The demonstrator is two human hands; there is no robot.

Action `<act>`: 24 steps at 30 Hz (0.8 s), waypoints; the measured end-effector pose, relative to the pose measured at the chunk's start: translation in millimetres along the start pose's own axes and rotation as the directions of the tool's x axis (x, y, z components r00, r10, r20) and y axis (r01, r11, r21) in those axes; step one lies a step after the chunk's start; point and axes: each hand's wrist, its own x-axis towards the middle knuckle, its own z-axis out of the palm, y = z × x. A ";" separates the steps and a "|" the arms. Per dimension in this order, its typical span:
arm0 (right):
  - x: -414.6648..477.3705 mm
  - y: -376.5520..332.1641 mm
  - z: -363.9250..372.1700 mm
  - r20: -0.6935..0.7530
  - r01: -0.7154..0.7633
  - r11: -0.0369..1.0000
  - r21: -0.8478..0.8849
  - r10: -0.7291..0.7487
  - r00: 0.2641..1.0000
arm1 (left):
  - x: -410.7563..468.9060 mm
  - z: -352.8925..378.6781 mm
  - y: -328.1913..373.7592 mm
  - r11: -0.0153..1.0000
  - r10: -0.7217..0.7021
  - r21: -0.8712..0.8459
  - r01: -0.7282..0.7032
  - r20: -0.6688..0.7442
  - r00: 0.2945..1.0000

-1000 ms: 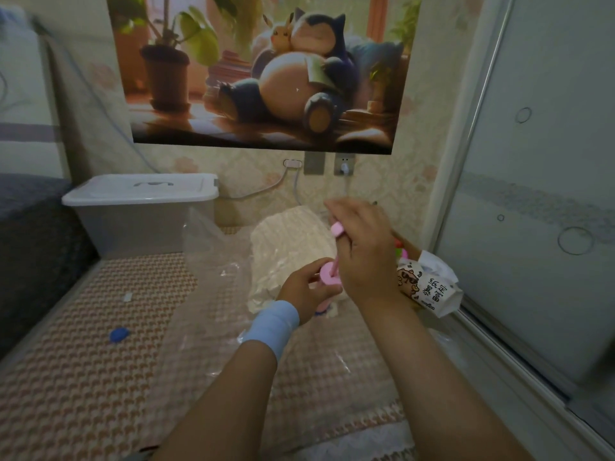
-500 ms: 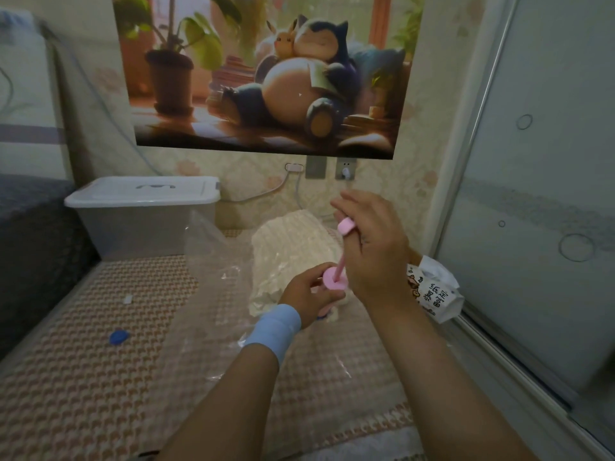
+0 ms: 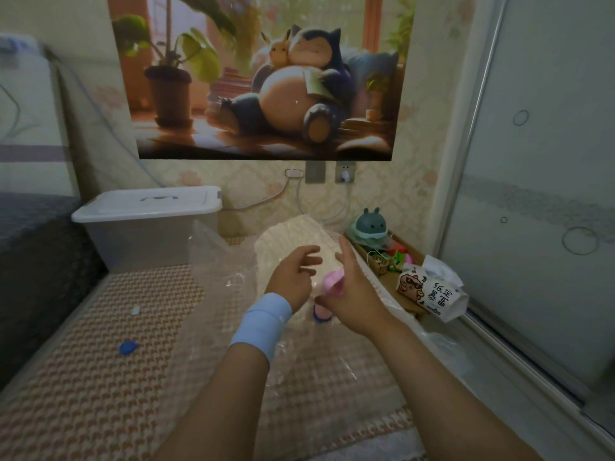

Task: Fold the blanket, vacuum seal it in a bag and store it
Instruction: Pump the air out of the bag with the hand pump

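This looks like the vacuum-sealing step. The cream blanket [image 3: 293, 234] is folded and already inside the clear bag [image 3: 216, 294], which lies on the woven mat [image 3: 100, 377] just right of the white-lidded storage box [image 3: 146, 221]. A pink hand pump [image 3: 331, 281] stands on the bag, further right of the box and nearer the person.

The right hand [image 3: 352, 294] has its fingers curled round the pump's upper part, gripping it. The left hand [image 3: 293, 277] hovers on the box side of the pump, fingers loosely spread, holding nothing I can see; whether it touches the bag I cannot tell.

The bag looks puffy, so I'd judge more air must come out: steady the pump's foot, then work the handle. A small blue cap [image 3: 128, 347], likely the valve's cover, lies on the mat in front of the box.
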 end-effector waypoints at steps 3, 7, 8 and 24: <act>3.6 4.3 2.0 -0.045 -0.035 0.998 0.043 0.037 0.998 | -5.9 -5.1 19.2 0.967 0.127 0.225 -0.118 -0.025 0.992; 10.0 7.9 10.3 -0.050 -0.091 0.991 0.100 0.097 0.994 | -12.0 3.4 24.4 0.799 0.161 0.553 -0.237 0.183 0.970; 11.4 6.8 10.3 -0.025 -0.097 0.994 0.041 0.098 0.995 | -11.3 6.4 22.7 0.759 0.178 0.596 -0.264 0.200 0.964; 24.5 2.9 29.2 0.026 -0.093 0.995 -0.024 0.093 0.995 | -14.8 -44.6 96.5 0.458 0.794 0.738 -0.496 -0.088 0.602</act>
